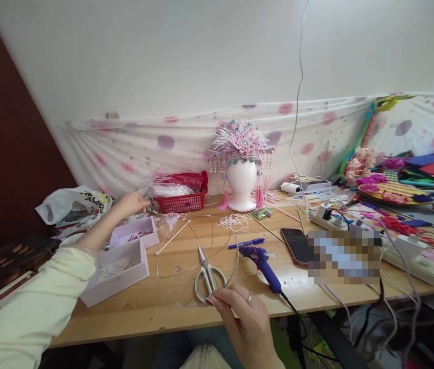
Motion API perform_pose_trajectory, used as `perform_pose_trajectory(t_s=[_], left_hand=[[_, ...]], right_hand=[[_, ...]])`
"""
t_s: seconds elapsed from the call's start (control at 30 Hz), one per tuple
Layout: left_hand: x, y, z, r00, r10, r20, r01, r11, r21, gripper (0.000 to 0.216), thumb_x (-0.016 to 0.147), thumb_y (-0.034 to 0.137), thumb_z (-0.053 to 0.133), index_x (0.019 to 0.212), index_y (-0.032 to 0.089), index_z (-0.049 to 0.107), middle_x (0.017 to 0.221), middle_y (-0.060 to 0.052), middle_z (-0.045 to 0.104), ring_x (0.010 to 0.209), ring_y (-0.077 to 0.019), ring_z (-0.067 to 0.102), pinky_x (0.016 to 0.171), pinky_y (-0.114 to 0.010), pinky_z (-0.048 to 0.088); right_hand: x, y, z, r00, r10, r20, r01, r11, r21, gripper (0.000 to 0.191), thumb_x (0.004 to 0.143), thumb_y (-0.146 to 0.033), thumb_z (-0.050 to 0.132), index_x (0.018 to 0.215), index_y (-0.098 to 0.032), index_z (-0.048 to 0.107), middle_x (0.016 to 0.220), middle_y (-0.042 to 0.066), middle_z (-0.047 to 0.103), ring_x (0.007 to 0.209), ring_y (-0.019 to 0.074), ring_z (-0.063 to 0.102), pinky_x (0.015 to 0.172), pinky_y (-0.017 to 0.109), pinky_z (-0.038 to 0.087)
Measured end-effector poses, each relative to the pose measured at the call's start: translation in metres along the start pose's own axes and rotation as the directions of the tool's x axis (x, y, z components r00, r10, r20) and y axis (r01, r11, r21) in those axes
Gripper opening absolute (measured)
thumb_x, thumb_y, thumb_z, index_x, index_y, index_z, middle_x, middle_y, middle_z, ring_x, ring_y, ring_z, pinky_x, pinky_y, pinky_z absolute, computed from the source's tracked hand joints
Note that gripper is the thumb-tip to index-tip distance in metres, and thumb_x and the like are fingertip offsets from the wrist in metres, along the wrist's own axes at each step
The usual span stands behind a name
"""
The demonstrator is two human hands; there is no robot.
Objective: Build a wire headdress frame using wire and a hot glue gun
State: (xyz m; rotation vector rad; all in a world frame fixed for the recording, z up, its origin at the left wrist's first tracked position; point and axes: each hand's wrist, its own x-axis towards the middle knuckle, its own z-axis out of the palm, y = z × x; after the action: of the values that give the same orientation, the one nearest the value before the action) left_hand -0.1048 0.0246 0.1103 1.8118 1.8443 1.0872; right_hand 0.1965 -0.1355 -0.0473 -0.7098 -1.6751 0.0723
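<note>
The right hand [242,312] pinches a clear cord [192,306] at the desk's [136,320] front; its loop appears to surround the scissors [211,279], so pulling could drag them. The left forearm could tip the bead box [120,287]. The left hand [132,204] is curled beside the red basket [182,203]; contents indeterminable. Clearance: front edge close; farther in, bare wood between box and scissors.

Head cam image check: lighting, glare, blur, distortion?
Head view: soft, fairly even light, no harsh glare on the pale wall; head view: wide-angle stretch, with the dark red panel leaning at the left edge; head view: left hand slightly soft, right hand clearer; head view: a pixelated block hides detail beside the phone.
</note>
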Motion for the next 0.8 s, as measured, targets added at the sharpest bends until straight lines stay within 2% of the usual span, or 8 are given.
perform_pose_trajectory(t_s=[0.1,0.23,0.33,0.4,0.47,0.57,0.67,0.8], left_hand=[[-0.009,0.002,0.012,0.998,0.053,0.025,-0.056,0.982,0.179,0.035,0.095,0.035,0.064,0.124,0.018,0.061,0.127,-0.010,0.063,0.108,-0.0247,0.065,0.090,-0.046,0.057],[-0.018,0.038,0.041,0.969,0.206,0.133,-0.235,0.936,0.262,0.027,0.095,0.037,0.064,0.112,0.017,0.067,0.116,-0.008,0.068,0.103,-0.0232,0.067,0.091,-0.045,0.056],[-0.031,0.072,0.066,0.887,0.379,0.264,-0.433,0.882,0.187,0.021,0.094,0.031,0.066,0.109,0.017,0.070,0.117,-0.008,0.071,0.113,-0.0240,0.064,0.104,-0.050,0.048],[-0.041,0.087,0.083,0.812,0.459,0.360,-0.521,0.849,0.093,0.015,0.094,0.024,0.063,0.103,0.020,0.074,0.112,-0.005,0.075,0.110,-0.0206,0.066,0.105,-0.041,0.047],[-0.049,0.094,0.097,0.748,0.497,0.439,-0.556,0.831,0.005,0.016,0.094,0.028,0.062,0.100,0.022,0.076,0.109,-0.004,0.077,0.105,-0.0187,0.069,0.098,-0.032,0.050],[-0.055,0.091,0.112,0.686,0.499,0.529,-0.554,0.830,-0.065,0.020,0.093,0.035,0.066,0.098,0.018,0.075,0.102,-0.005,0.077,0.097,-0.0198,0.071,0.091,-0.035,0.055],[-0.055,0.086,0.122,0.646,0.484,0.590,-0.543,0.835,-0.090,0.024,0.093,0.038,0.067,0.096,0.015,0.071,0.096,-0.004,0.075,0.091,-0.0202,0.071,0.087,-0.041,0.057],[-0.055,0.087,0.130,0.614,0.500,0.611,-0.546,0.828,-0.129,0.021,0.094,0.036,0.066,0.094,0.015,0.069,0.097,-0.004,0.072,0.090,-0.0191,0.069,0.086,-0.040,0.058]], right_hand=[[-0.003,0.002,0.000,1.000,-0.014,0.015,0.014,1.000,-0.005,0.017,0.103,-0.026,0.053,0.092,-0.021,0.065,0.069,0.001,0.067,0.058,0.0125,0.063,0.055,0.020,0.047],[-0.007,0.006,0.003,0.995,-0.065,0.079,0.065,0.998,0.006,0.009,0.101,-0.023,0.056,0.097,-0.021,0.064,0.070,0.001,0.067,0.058,0.0118,0.064,0.055,0.019,0.048],[-0.010,0.006,0.006,0.997,-0.060,0.041,0.060,0.998,-0.007,0.012,0.102,-0.026,0.054,0.096,-0.022,0.064,0.069,0.000,0.067,0.057,0.0120,0.064,0.054,0.019,0.048],[-0.013,0.006,0.007,0.998,-0.057,0.004,0.057,0.998,-0.024,0.016,0.103,-0.029,0.053,0.093,-0.022,0.064,0.067,0.000,0.067,0.055,0.0124,0.064,0.053,0.020,0.047],[-0.015,0.007,0.008,0.998,-0.062,0.020,0.063,0.998,-0.024,0.016,0.102,-0.029,0.054,0.093,-0.022,0.065,0.067,0.000,0.067,0.055,0.0125,0.064,0.052,0.020,0.047],[-0.021,0.010,0.010,0.997,-0.032,0.069,0.032,0.999,0.002,0.012,0.101,-0.026,0.056,0.095,-0.022,0.066,0.069,0.001,0.067,0.056,0.0128,0.065,0.053,0.020,0.047],[-0.027,0.015,0.014,0.999,-0.011,0.048,0.010,1.000,0.026,0.014,0.101,-0.027,0.055,0.094,-0.022,0.067,0.069,0.001,0.067,0.055,0.0129,0.064,0.052,0.021,0.046],[-0.030,0.017,0.019,1.000,-0.013,0.026,0.012,0.999,0.033,0.016,0.102,-0.029,0.054,0.094,-0.023,0.066,0.069,0.001,0.068,0.056,0.0132,0.064,0.052,0.022,0.046]])
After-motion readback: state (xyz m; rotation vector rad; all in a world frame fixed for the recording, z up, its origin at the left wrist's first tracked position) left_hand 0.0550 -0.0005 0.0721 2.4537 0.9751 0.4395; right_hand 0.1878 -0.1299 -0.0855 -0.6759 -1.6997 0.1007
